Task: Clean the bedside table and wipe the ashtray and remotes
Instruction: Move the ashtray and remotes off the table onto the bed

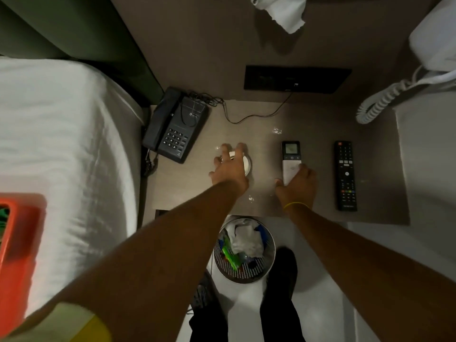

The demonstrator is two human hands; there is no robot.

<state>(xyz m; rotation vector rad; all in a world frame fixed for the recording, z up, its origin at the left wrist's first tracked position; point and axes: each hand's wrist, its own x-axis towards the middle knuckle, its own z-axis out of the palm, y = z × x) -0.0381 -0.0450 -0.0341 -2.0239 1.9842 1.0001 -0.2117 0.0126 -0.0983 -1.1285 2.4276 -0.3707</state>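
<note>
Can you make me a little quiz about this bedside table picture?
1. True or false: the black remote lies apart from both hands.
2. What does the right hand grip? A) telephone B) white remote C) bin
3. Fill in: the left hand covers the round ____.

Key: 1 true. 2 B, the white remote. 3 ashtray, on the table right of the telephone.
</note>
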